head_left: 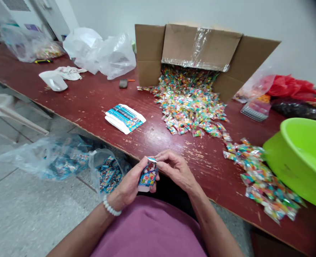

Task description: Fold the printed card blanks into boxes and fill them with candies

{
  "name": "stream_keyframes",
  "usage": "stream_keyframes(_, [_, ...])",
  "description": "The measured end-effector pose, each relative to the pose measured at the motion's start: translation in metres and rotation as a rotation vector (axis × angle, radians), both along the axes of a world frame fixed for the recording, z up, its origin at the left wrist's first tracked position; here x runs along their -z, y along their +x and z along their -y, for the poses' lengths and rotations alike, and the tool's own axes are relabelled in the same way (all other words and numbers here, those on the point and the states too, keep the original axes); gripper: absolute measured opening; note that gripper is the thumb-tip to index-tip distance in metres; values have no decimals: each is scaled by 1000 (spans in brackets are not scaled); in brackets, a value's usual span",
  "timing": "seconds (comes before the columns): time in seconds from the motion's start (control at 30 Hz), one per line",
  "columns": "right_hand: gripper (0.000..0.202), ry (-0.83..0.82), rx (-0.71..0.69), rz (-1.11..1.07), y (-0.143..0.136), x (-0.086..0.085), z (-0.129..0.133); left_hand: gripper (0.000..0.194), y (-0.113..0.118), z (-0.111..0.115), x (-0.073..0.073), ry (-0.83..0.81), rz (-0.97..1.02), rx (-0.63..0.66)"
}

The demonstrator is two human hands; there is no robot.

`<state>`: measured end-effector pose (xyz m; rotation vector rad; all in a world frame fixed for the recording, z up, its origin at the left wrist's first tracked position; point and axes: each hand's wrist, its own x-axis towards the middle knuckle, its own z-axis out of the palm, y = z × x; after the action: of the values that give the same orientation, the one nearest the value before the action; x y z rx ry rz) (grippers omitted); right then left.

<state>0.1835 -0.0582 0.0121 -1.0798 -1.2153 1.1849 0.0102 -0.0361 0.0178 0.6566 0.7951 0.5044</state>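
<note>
My left hand point(134, 180) is closed around a small blue printed candy box point(148, 175), held upright just off the table's front edge. At the top of the box, my right hand point(175, 168) pinches the white flap with thumb and fingertips. What is inside the box cannot be seen. Ahead on the table lies a stack of flat blue-and-white boxes point(126, 118). Beyond my right hand spreads a heap of small wrapped candies point(191, 107), spilling from an open cardboard box point(201, 46).
A green basin point(286, 157) stands at the right beside more wrapped candies point(265, 178). Plastic bags point(117, 53) and a white cup-like container point(53, 80) sit at the back left. On the floor, bags point(108, 175) hold blue packets near a white stool point(2, 107).
</note>
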Motion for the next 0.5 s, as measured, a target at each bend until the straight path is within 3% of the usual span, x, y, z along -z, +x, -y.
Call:
stream_keyframes(0.2, [14,25,30,226,2,-5,-3,52,5,2,2,126,-82,-48])
stream_keyframes(0.4, [24,-175,34,-33,1,1,-11,58,5,2,9,216,-123,55])
stream_keyframes(0.5, [24,-188,58,-18,1,1,-10,59,4,1,10,245,-125,66])
